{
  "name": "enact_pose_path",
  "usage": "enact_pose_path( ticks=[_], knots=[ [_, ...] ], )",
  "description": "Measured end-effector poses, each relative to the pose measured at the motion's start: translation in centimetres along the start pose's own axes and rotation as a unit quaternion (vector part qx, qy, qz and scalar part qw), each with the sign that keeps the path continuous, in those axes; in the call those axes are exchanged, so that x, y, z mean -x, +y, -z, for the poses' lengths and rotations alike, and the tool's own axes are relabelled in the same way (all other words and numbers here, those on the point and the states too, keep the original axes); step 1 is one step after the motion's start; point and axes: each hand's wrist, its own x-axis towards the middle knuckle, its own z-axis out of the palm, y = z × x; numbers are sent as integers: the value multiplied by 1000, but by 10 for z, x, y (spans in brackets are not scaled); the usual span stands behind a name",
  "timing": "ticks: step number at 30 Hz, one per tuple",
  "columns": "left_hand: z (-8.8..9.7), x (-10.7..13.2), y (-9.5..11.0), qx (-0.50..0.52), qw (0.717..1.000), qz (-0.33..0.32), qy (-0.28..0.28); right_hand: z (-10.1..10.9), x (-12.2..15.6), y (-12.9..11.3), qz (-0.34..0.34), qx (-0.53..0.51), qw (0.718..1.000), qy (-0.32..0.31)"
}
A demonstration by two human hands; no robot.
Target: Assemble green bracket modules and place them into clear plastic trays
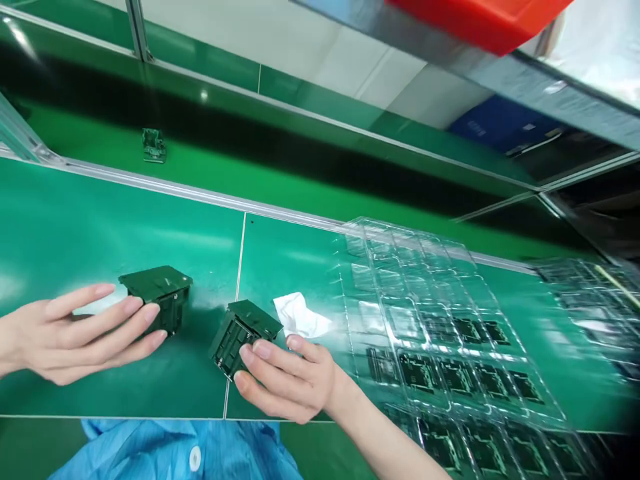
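My left hand point(95, 333) has its fingers stretched out, their tips overlapping the near left side of a dark green, box-shaped block of circuit boards point(157, 283). Its uppermost finger stays apart from the block. My right hand point(290, 377) is closed on a second dark green block of circuit boards point(245, 330), which is tilted, with its slotted side facing left. A crumpled white paper point(300, 317) lies just behind the right hand. Some of each block is hidden by the fingers.
Clear plastic trays point(410, 320) with several dark boards in their pockets cover the right of the green table point(65, 220). A small dark green part point(154, 145) sits beyond the metal rail. A red bin point(480, 20) is on the shelf above. More blurred trays point(595, 320) lie far right.
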Motion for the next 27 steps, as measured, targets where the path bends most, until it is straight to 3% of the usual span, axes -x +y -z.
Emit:
enact_pose_path(
  ticks=[4, 6, 8, 9, 10, 11, 12, 14, 16, 17, 18, 19, 20, 22, 24, 27],
  knots=[
    [-1, -5, -3, -26, 999, -14, 12, 4, 0, 3, 17, 7, 1000, -18],
    [-1, -4, -6, -43, 997, -58, 4, 1, 6, 0, -40, -6, 999, -22],
    [-4, -3, -5, -2, 1000, -2, 4, -7, 12, -8, -204, -77, 976, -6],
    [-7, -3, -2, 48, 995, 87, 9, -12, 13, -12, -314, -140, 939, 6],
    [-10, -4, 4, 120, 971, 208, 15, -17, 14, -17, -425, -217, 879, 25],
    [-13, -5, 11, 217, 916, 338, 22, -24, 13, -22, -522, -300, 797, 48],
    [-17, -7, 20, 324, 830, 452, 37, -30, 10, -26, -595, -382, 703, 76],
    [-26, -14, 38, 511, 590, 617, 98, -44, 3, -33, -673, -519, 508, 140],
    [-34, -24, 54, 614, 337, 688, 190, -57, -6, -37, -703, -580, 347, 219],
    [-38, -29, 61, 632, 236, 700, 234, -63, -9, -39, -712, -589, 286, 252],
    [-42, -33, 66, 640, 159, 702, 269, -67, -12, -40, -719, -589, 236, 283],
    [-45, -37, 70, 651, 103, 695, 289, -71, -14, -42, -723, -589, 194, 304],
    [-48, -41, 72, 664, 68, 682, 299, -73, -15, -43, -723, -593, 161, 314],
    [-51, -44, 75, 689, 34, 659, 299, -75, -18, -46, -718, -608, 124, 315],
    [-53, -46, 75, 704, 23, 649, 286, -75, -20, -48, -714, -616, 120, 310],
    [-53, -48, 75, 698, 27, 656, 285, -74, -21, -48, -716, -607, 158, 307]
  ],
)
